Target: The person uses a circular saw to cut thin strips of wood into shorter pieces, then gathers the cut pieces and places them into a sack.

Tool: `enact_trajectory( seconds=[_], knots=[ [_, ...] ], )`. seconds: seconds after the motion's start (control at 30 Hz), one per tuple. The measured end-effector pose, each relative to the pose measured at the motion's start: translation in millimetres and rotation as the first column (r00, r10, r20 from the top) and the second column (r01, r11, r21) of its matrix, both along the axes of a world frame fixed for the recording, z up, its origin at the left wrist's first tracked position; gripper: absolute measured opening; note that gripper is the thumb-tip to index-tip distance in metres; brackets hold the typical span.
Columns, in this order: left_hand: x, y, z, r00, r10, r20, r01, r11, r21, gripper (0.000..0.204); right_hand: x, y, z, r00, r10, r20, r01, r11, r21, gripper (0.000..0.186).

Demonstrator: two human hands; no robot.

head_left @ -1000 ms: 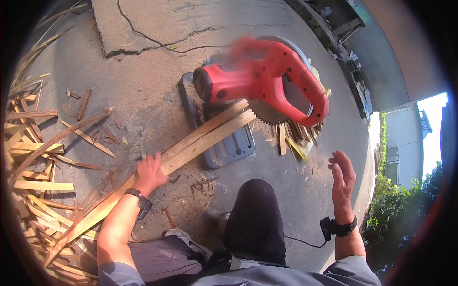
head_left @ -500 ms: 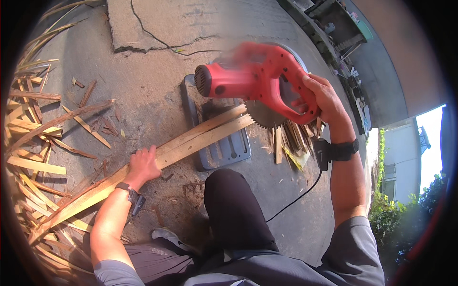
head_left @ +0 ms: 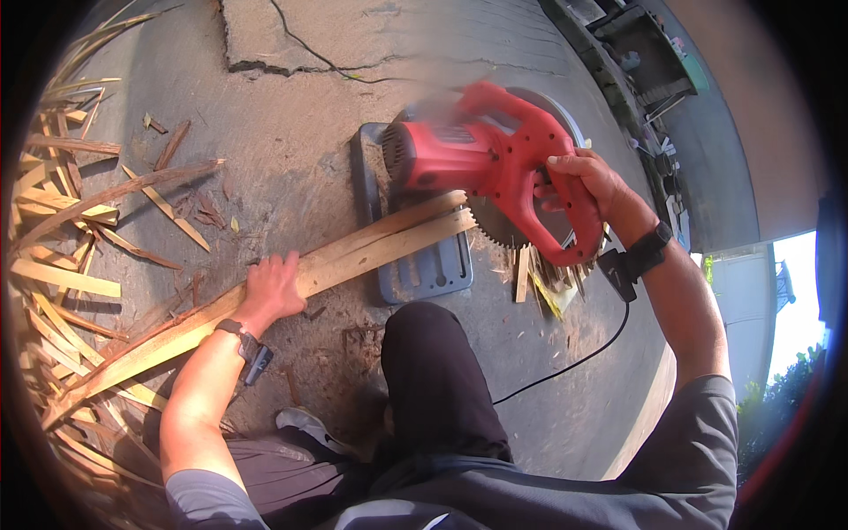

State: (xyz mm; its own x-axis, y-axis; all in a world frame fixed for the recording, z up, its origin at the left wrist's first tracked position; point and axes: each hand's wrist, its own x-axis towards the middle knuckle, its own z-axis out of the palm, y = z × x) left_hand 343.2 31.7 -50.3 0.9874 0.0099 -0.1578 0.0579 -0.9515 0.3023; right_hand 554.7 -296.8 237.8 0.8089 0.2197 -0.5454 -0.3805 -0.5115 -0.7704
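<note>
My right hand [head_left: 590,184] is wrapped around the looped handle of a red chop saw [head_left: 450,157]. The toothed round blade [head_left: 496,221] of the saw stands just beyond the right ends of two long wooden strips [head_left: 380,256]. These strips lie side by side across the saw's blue-grey slotted base [head_left: 424,276] and run down to the lower left. Closed over them, left of the base, is my left hand [head_left: 274,287]; its thumb and the strips' undersides are partly hidden.
Split wood pieces [head_left: 75,208] are heaped along the left. Short offcuts [head_left: 534,278] lie right of the base. A black cable [head_left: 565,367] runs by my right knee [head_left: 433,362]; another cord [head_left: 305,53] crosses the concrete ahead. A low wall with clutter [head_left: 649,97] stands far right.
The saw's handle has come down and a little to the right with my right hand. My left hand keeps its hold on the strips. The whole view has shifted slightly.
</note>
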Motion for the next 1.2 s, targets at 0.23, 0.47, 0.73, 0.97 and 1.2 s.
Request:
enact_trajectory(
  seconds=[0.23,0.47,0.73,0.97,1.2],
  knots=[
    [2,2,1,0.999,0.018,-0.036,-0.018,1.0,0.001,0.057,-1,1,-8,0.999,0.032,0.004,-0.032,0.999,0.034,0.03],
    [5,1,1,0.997,0.018,-0.079,-0.019,1.0,-0.007,0.056,5,6,1,0.994,0.091,0.066,-0.089,0.996,-0.031,0.026],
    [4,2,-2,0.999,0.026,-0.039,-0.027,0.999,-0.021,0.052,-20,-6,-29,0.99,0.064,0.122,-0.065,0.998,0.004,0.029],
    [7,1,-5,0.996,0.011,-0.089,-0.012,1.0,-0.014,0.059,-47,-13,-58,0.986,0.029,0.166,-0.043,0.995,0.085,0.039],
    [2,4,-12,0.999,0.012,-0.038,-0.011,1.0,0.027,0.062,-68,-26,-112,0.954,0.001,0.301,-0.046,0.989,0.143,0.031]
  ],
)
